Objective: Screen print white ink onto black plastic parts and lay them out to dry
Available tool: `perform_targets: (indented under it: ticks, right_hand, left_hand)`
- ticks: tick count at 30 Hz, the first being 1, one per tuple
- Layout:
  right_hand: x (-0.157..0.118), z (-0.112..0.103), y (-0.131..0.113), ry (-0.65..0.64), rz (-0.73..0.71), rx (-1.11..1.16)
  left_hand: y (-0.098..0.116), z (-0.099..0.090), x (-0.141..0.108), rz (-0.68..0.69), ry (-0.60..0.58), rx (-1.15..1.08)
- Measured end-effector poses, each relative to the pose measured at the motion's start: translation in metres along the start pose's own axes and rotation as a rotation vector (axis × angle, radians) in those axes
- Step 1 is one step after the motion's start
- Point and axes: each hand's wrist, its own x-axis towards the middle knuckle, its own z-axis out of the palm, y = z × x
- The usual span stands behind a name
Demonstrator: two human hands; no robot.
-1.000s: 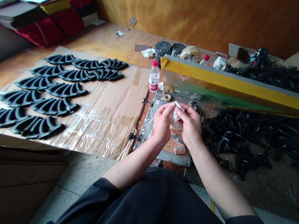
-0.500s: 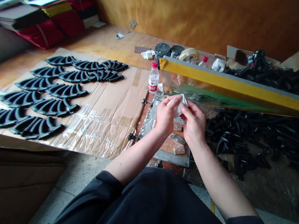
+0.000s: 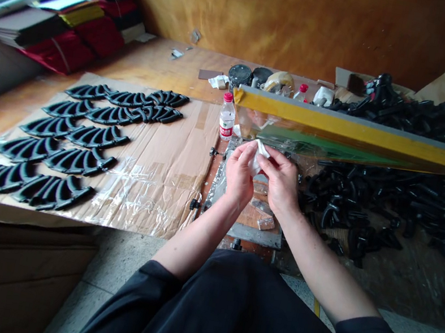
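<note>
A crumpled white cloth or tissue [image 3: 257, 158] is pinched between both hands in front of me. My left hand [image 3: 240, 172] is closed on its left side, thumb on top. From the right, my right hand [image 3: 282, 180] grips the same piece with thumb and fingers. Below the hands lies a metal fixture plate [image 3: 253, 234] with small wooden blocks [image 3: 266, 223] on it. Just behind my left hand stands a clear bottle [image 3: 227, 116] with a red cap. A yellow-edged screen frame [image 3: 343, 119] hangs tilted beyond my right hand.
On the left, a cardboard sheet [image 3: 165, 150] carries rows of black curved parts [image 3: 98, 136]. A pile of loose black parts [image 3: 371, 204] covers the right side. Black round tins [image 3: 239, 75] stand at the back. Stacked red and dark bundles [image 3: 66, 47] sit by the window.
Both hands have shifted slightly left with the white piece, and its folds look different between the fingers. The view has moved a little too.
</note>
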Motion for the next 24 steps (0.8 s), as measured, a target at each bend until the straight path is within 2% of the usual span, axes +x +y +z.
perform_targets:
  ticks: [5, 8, 12, 17, 21, 24]
  right_hand:
    - [-0.008, -0.006, 0.010, 0.012, 0.066, 0.010]
    - [-0.008, -0.014, 0.011, 0.063, 0.072, 0.057]
    - [-0.008, -0.029, 0.010, 0.134, 0.086, 0.080]
    - [-0.012, -0.043, 0.015, 0.165, 0.123, 0.057]
    - [-0.017, -0.050, 0.019, 0.172, 0.139, 0.073]
    - [-0.020, -0.055, 0.020, 0.184, 0.163, 0.090]
  left_hand:
    - [-0.010, -0.011, -0.006, 0.019, -0.001, -0.026]
    - [-0.009, -0.012, -0.004, 0.048, -0.099, 0.134]
    - [0.004, -0.007, 0.004, 0.185, -0.193, 0.390]
    - [0.012, 0.001, 0.017, 0.285, -0.282, 0.476]
    - [0.012, 0.004, 0.018, 0.352, -0.236, 0.442]
    - [0.017, 0.003, 0.013, 0.477, -0.079, 0.268]
